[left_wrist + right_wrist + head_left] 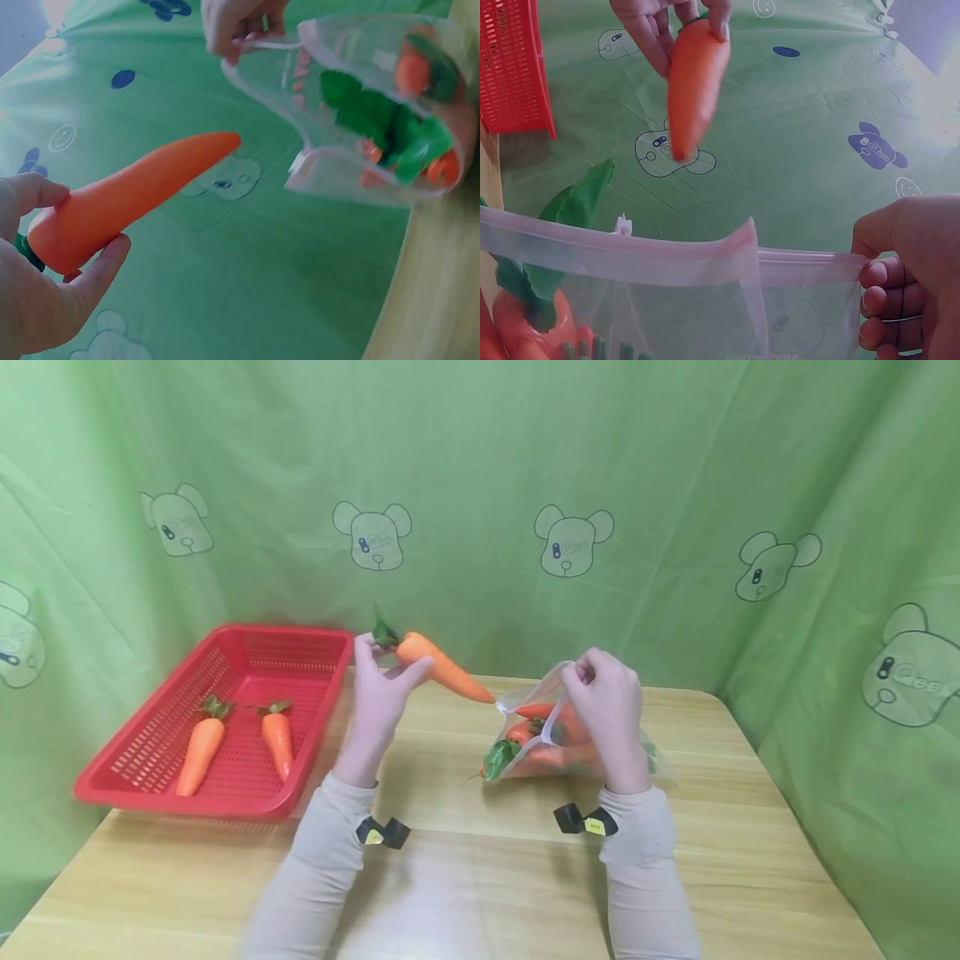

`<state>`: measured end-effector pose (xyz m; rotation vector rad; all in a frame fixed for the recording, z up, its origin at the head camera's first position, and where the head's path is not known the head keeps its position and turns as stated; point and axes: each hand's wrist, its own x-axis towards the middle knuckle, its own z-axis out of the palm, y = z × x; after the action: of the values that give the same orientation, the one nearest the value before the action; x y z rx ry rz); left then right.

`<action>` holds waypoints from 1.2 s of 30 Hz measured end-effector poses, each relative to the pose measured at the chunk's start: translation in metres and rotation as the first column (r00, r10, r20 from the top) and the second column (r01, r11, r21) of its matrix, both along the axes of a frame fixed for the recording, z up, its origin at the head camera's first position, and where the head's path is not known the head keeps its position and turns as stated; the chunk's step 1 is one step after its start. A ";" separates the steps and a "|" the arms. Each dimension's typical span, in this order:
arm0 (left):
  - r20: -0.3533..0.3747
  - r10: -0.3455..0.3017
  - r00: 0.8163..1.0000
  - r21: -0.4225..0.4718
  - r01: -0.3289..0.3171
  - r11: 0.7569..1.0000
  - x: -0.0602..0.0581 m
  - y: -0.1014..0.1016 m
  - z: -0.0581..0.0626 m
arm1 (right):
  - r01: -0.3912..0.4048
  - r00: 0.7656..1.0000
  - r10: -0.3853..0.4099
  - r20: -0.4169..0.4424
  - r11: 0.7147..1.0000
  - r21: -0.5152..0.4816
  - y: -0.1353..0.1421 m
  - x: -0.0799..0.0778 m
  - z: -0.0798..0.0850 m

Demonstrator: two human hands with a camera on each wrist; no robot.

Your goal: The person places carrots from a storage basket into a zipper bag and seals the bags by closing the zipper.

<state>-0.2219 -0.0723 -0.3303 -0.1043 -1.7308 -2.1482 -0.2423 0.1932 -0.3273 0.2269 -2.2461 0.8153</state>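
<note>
My left hand point(381, 697) pinches an orange carrot point(444, 668) near its leafy top, between thumb and fingers. The carrot slants down to the right, its tip close to the mouth of a clear zip bag point(551, 735). In the left wrist view the tip of this carrot point(172, 169) points toward the open bag point(300, 161). My right hand point(609, 697) grips the upper edge of the bag; the right wrist view shows thumb and curled fingers point(885, 304) at its corner. Several carrots with green leaves point(390, 124) lie inside the bag.
A red plastic basket point(341, 693) stands on the left of the wooden table point(465, 877). Two carrots, one longer point(201, 752) and one shorter point(278, 743), lie in it. A green curtain point(465, 443) printed with bear heads hangs behind and at both sides.
</note>
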 end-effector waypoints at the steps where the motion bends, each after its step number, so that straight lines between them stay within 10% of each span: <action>1: -0.003 -0.013 1.000 0.007 0.013 1.000 0.000 0.004 -0.001 | -0.002 1.000 0.002 -0.001 1.000 0.001 0.000 0.000 0.000; 20: 0.015 -0.085 0.996 -0.253 0.086 0.964 -0.004 0.051 -0.039 | -0.007 1.000 0.007 0.003 1.000 -0.001 -0.001 0.000 0.000; 36: 0.104 -0.270 0.957 -0.325 0.289 0.900 -0.002 0.067 -0.051 | -0.014 1.000 0.014 -0.004 1.000 -0.003 -0.002 0.000 0.000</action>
<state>-0.2236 -0.0057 -0.3812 -0.4116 -2.2237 -2.0311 -0.2420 0.1909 -0.3276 0.2432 -2.2417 0.8247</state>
